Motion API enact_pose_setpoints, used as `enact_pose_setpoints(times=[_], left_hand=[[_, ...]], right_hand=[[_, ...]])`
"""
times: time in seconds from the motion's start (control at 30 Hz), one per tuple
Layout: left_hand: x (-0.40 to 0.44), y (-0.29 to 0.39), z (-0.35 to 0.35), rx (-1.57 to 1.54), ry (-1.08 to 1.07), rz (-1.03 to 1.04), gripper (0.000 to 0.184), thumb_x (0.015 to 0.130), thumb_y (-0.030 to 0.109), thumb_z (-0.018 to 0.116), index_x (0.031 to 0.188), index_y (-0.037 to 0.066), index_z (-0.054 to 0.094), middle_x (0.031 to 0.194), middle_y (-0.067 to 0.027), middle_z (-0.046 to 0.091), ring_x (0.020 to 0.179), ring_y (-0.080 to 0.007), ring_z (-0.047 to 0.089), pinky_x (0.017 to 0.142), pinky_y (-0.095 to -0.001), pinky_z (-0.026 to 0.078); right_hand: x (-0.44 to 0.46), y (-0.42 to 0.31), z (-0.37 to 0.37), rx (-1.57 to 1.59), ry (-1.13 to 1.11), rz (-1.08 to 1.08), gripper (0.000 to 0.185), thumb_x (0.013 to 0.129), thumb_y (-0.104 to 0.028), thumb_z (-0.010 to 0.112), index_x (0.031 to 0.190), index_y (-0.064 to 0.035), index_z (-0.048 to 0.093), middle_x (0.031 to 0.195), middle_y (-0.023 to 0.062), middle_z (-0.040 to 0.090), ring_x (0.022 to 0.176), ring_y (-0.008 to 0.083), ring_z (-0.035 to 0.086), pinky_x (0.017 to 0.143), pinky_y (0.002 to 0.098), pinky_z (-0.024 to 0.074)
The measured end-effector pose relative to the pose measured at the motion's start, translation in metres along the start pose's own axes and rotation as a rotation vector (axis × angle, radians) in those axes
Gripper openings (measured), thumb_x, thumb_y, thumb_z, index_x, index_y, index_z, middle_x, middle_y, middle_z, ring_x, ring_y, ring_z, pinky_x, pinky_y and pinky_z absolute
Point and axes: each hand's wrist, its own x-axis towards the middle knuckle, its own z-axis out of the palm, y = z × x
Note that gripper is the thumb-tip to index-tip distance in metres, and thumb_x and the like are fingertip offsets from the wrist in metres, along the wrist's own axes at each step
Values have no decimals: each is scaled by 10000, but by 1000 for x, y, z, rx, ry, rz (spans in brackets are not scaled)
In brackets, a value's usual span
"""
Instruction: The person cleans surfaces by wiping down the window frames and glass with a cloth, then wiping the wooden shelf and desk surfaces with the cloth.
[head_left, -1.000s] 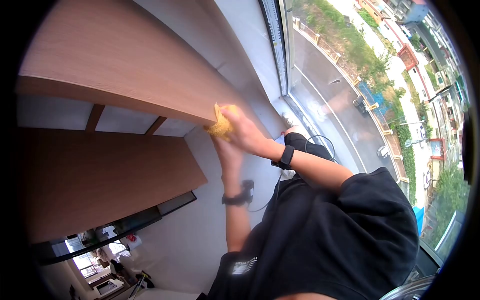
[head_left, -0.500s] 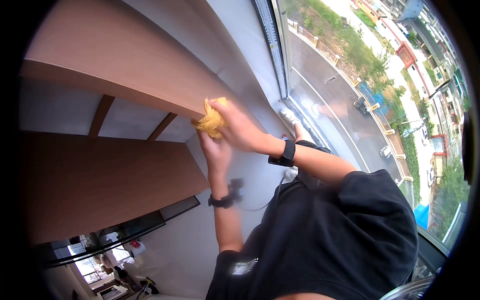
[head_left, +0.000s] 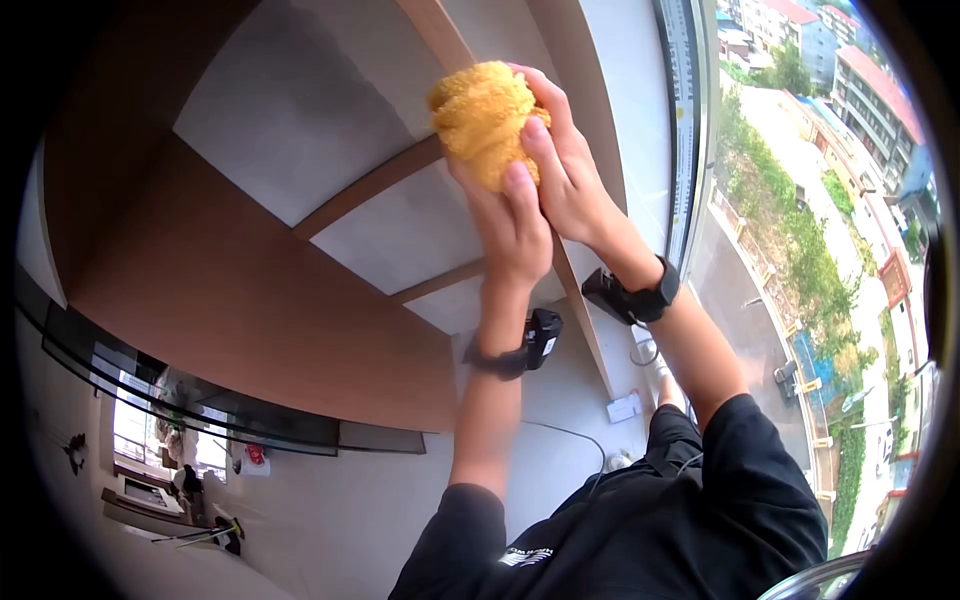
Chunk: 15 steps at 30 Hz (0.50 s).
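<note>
A bunched yellow cloth (head_left: 485, 120) is held between both hands at the upper middle, against the narrow wooden strip of the shelf frame (head_left: 435, 30). My left hand (head_left: 510, 220) grips its underside from below, thumb on the cloth. Beside it, my right hand (head_left: 570, 170) has its fingers wrapped round the cloth's right side. The two hands touch or nearly touch. Part of the wood behind the cloth is hidden.
A large brown panel (head_left: 250, 290) stands to the left. On the right, a window frame (head_left: 690, 130) borders the glass, with a street outside. A cable (head_left: 570, 432) and a white box (head_left: 624, 407) lie below.
Both hands and the cloth have moved up, away from the lower corner of the wooden board. The view has shifted, and more of the shelf's underside shows.
</note>
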Motion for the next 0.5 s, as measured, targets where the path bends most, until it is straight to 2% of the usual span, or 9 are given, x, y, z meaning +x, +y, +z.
enact_pose_setpoints(times=[0.07, 0.1, 0.13, 0.2, 0.23, 0.3, 0.4, 0.43, 0.5], left_hand=[[-14, 5, 10, -60, 2, -77, 696, 1058, 402, 361, 1550, -7, 89, 1523, -247, 319, 1403, -347, 384, 1150, -462, 318], [-36, -19, 16, 33, 29, 21, 696, 1039, 305, 418, 1536, -37, 72, 1476, -297, 342, 1340, -416, 430, 1115, -496, 351], [-47, -24, 11, -15, -24, -36, 712, 1027, 303, 424, 1540, -22, 53, 1472, -306, 335, 1337, -430, 426, 1111, -511, 351], [-81, -49, 10, -32, -84, -115, 721, 1024, 305, 437, 1539, -14, 45, 1475, -310, 308, 1341, -432, 413, 1108, -511, 351], [-96, -44, 14, 22, -39, -139, 662, 1053, 314, 381, 1536, -24, 80, 1494, -262, 377, 1379, -377, 436, 1142, -466, 339], [-127, -47, 15, 127, -42, -181, 654, 1053, 322, 391, 1524, -27, 102, 1465, -252, 415, 1359, -372, 462, 1125, -466, 356], [-191, -70, 21, 128, -69, -307, 645, 1054, 351, 414, 1511, -13, 140, 1449, -242, 439, 1341, -370, 483, 1113, -469, 371], [-214, -76, 23, 44, -54, -367, 684, 1027, 318, 491, 1519, -35, 173, 1470, -293, 360, 1362, -438, 412, 1136, -484, 339], [-244, -70, 25, 56, -32, -501, 667, 1033, 337, 501, 1503, -46, 222, 1449, -276, 401, 1351, -401, 440, 1129, -455, 351]], right_hand=[[-17, 5, -4, -3, -16, 77, 445, 1076, -251, 371, 1474, -54, 401, 1406, 219, 541, 1288, 356, 544, 1078, 418, 413], [-39, 24, -6, 18, -10, 69, 456, 1091, -290, 348, 1484, -61, 388, 1447, 211, 521, 1324, 342, 523, 1111, 417, 388], [-49, 27, -7, -19, -23, 72, 467, 1098, -312, 332, 1497, -72, 363, 1480, 204, 499, 1362, 344, 491, 1145, 422, 356], [-73, 32, -11, -29, -53, 114, 462, 1099, -297, 317, 1506, -79, 334, 1545, 214, 418, 1423, 362, 417, 1186, 440, 301], [-89, 39, -13, -25, -55, 144, 463, 1102, -302, 313, 1506, -79, 335, 1577, 213, 373, 1455, 364, 371, 1207, 447, 265], [-126, 69, -19, 44, -71, 133, 467, 1107, -305, 303, 1513, -77, 330, 1596, 210, 345, 1477, 364, 336, 1221, 451, 235], [-194, 96, -31, 42, -88, 221, 478, 1112, -295, 309, 1531, -66, 307, 1580, 189, 364, 1457, 323, 368, 1205, 428, 276], [-219, 101, -34, 28, -76, 308, 481, 1114, -291, 311, 1538, -62, 299, 1574, 183, 371, 1450, 309, 378, 1200, 420, 290], [-259, 108, -36, 67, -35, 502, 490, 1118, -284, 314, 1550, -55, 284, 1564, 169, 384, 1436, 281, 399, 1189, 404, 317]])
